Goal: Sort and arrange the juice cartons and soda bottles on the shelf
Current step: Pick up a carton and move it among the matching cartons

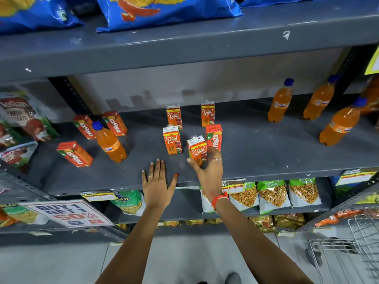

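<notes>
On the grey shelf (256, 152), my right hand (209, 171) grips a Real juice carton (197, 149) standing near the front edge. A red Maaza carton (214, 137) stands right behind it. Three more Real cartons (172, 140) stand in the middle. My left hand (156, 181) rests flat and open on the shelf front. At the left, three Maaza cartons (74, 153) stand tilted around one Fanta bottle (109, 143). Three Fanta bottles (280, 102) stand at the right.
Blue chip bags (164, 11) lie on the shelf above. Snack packets (272, 194) hang below the shelf edge, with a sale sign (67, 213) at lower left. Ketchup pouches (20, 117) fill the left bay. A wire basket (348, 253) stands at lower right.
</notes>
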Tool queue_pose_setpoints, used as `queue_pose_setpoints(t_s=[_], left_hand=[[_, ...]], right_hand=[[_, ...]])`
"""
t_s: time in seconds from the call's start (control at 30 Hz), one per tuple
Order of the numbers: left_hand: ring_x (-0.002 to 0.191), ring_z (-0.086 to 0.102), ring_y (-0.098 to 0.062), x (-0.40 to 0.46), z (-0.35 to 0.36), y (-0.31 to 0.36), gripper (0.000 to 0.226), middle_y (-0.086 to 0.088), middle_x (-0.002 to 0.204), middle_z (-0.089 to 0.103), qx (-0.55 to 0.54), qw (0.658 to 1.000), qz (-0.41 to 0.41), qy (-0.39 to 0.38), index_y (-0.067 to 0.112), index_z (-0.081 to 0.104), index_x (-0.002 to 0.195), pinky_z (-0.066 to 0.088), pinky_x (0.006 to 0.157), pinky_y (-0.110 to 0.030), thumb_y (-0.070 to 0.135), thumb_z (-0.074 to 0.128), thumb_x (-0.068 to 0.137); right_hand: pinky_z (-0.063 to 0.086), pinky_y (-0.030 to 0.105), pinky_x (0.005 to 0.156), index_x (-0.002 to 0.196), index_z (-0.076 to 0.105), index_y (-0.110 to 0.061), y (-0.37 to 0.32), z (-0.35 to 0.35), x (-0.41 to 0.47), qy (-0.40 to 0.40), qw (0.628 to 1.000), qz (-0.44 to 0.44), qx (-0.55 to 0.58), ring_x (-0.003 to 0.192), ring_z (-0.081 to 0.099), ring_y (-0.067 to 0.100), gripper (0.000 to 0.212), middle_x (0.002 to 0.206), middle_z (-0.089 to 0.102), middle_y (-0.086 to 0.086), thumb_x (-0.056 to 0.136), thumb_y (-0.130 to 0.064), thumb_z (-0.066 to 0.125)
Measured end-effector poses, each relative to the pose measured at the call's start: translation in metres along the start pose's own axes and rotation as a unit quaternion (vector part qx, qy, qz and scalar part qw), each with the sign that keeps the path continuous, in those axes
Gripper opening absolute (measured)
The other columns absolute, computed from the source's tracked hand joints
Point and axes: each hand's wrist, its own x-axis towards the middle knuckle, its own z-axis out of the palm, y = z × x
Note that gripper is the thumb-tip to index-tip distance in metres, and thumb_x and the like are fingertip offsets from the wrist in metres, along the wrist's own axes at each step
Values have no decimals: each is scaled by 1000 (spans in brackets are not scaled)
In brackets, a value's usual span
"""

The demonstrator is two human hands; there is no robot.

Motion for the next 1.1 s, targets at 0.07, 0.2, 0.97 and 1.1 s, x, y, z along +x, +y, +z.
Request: queue_pose_setpoints(t_s=[0.07,0.2,0.97,1.1], left_hand=[[138,28,-27,0,0,0,74,-8,148,36,-1,1000,1,3,11,33,138,16,114,-49,58,18,84],[139,28,-28,0,0,0,71,-9,148,37,-2,1000,2,4,10,33,138,15,114,-49,56,22,85],[142,20,-25,-6,-4,-32,70,-7,152,29,4,999,35,-7,12,25,141,10,116,-47,58,28,88],[142,18,-25,-9,-9,-58,69,-7,152,27,-7,1000,18,-5,11,25,141,9,117,-47,55,32,89]], right_hand=[[54,40,92,116,45,-33,-1,-7,-1,50,997,1,60,107,61,9,50,117,62,-1,76,-53,67],[49,45,98,119,43,-32,-4,-19,19,124,992,11,39,116,55,20,41,125,54,5,84,-40,63],[53,23,70,104,50,-32,6,-29,-15,193,979,-8,-71,74,62,-1,47,86,64,-10,67,-41,76],[53,22,71,107,51,-29,2,3,-41,164,985,-22,-59,79,65,4,50,90,66,-8,67,-42,77]])
